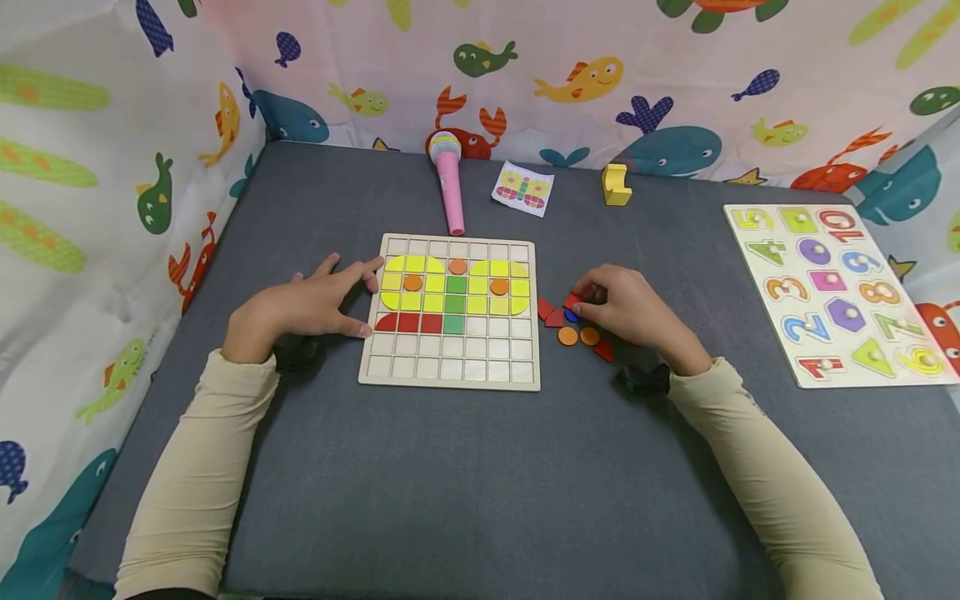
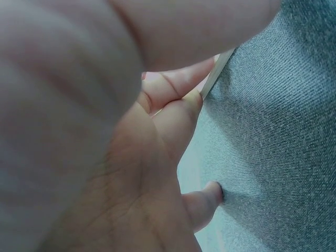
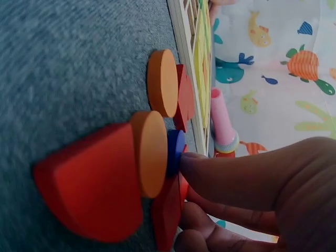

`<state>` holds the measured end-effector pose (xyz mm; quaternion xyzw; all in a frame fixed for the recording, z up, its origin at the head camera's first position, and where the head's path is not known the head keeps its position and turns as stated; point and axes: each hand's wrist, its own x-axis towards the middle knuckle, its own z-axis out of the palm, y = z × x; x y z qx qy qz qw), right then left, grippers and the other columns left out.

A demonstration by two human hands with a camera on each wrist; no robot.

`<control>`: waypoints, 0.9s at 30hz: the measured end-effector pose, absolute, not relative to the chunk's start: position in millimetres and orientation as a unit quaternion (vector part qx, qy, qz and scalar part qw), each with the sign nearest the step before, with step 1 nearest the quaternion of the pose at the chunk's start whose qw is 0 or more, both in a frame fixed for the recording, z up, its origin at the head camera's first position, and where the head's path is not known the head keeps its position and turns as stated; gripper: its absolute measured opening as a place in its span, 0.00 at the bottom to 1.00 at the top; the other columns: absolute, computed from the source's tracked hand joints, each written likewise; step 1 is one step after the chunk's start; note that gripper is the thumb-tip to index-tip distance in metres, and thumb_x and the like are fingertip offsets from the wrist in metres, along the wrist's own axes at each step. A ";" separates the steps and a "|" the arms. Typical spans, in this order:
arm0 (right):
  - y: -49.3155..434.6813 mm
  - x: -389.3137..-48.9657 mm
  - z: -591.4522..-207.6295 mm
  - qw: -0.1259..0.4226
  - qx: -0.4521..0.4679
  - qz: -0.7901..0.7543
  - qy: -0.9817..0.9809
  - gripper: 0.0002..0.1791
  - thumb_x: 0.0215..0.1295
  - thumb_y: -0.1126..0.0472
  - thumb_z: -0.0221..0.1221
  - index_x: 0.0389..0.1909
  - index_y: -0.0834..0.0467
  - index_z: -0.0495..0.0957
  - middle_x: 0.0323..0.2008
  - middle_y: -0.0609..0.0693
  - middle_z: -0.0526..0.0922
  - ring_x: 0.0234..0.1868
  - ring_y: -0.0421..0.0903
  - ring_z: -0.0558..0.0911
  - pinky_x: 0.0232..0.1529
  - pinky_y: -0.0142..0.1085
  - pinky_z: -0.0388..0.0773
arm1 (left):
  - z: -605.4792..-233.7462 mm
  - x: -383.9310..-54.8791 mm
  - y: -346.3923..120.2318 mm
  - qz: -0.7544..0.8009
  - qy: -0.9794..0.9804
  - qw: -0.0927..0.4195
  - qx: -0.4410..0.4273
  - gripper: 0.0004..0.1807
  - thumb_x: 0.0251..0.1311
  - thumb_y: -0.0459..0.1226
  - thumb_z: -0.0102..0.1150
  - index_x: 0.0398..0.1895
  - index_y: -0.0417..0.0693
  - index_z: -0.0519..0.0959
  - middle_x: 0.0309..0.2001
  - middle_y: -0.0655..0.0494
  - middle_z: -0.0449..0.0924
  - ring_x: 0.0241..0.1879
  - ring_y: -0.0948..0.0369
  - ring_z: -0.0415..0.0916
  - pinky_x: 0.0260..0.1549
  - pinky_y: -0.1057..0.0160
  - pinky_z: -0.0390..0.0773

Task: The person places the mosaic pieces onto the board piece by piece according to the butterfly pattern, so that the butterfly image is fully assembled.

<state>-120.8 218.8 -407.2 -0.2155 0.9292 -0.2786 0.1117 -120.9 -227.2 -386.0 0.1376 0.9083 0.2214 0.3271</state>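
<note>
A square wooden grid board (image 1: 450,387) bears yellow, orange, green and red tiles, its lower rows bare. My left hand (image 1: 300,307) is spread at the board's left side, thumb and fingertips touching the edge; in the left wrist view, fingers (image 2: 178,123) meet that edge. Beside the board's right edge, my right hand (image 1: 626,304) pinches a red piece (image 1: 572,301) between thumb and fingers. Under it lies a blue disc (image 3: 176,152), near the thumb tip. Around these are orange discs (image 1: 567,336) and several red quarter-round pieces (image 1: 603,351).
Behind the board lie a pink toy microphone (image 1: 451,187), a small card (image 1: 523,189) with a butterfly pattern and a yellow block (image 1: 616,185). A number and shape puzzle board (image 1: 757,292) lies far right. A fish-print curtain (image 1: 555,42) borders the grey table (image 1: 465,492).
</note>
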 end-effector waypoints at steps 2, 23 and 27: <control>218.1 -121.1 -408.3 0.109 -0.218 -0.278 0.929 0.10 0.72 0.65 0.68 0.48 0.67 0.85 0.41 0.59 0.84 0.40 0.53 0.80 0.42 0.47 0.77 | -387.2 -121.6 -227.7 0.224 0.908 0.327 0.138 0.57 0.66 0.46 0.76 0.88 0.54 0.46 0.86 0.36 0.42 0.82 0.32 0.22 0.69 0.19 0.30; 205.5 -119.4 -399.3 0.077 -0.187 -0.312 0.928 0.03 0.74 0.68 0.65 0.44 0.64 0.83 0.36 0.56 0.84 0.35 0.52 0.79 0.38 0.45 0.77 | -385.5 -120.3 -228.2 0.231 0.907 0.321 0.142 0.54 0.66 0.45 0.77 0.86 0.53 0.51 0.86 0.38 0.42 0.82 0.31 0.22 0.69 0.18 0.30; 197.4 -119.4 -396.3 0.068 -0.195 -0.338 0.918 0.03 0.75 0.68 0.65 0.45 0.63 0.84 0.36 0.55 0.84 0.35 0.51 0.78 0.37 0.42 0.76 | -385.2 -119.2 -226.6 0.228 0.909 0.318 0.142 0.54 0.66 0.43 0.76 0.86 0.52 0.49 0.86 0.37 0.44 0.82 0.31 0.23 0.69 0.19 0.30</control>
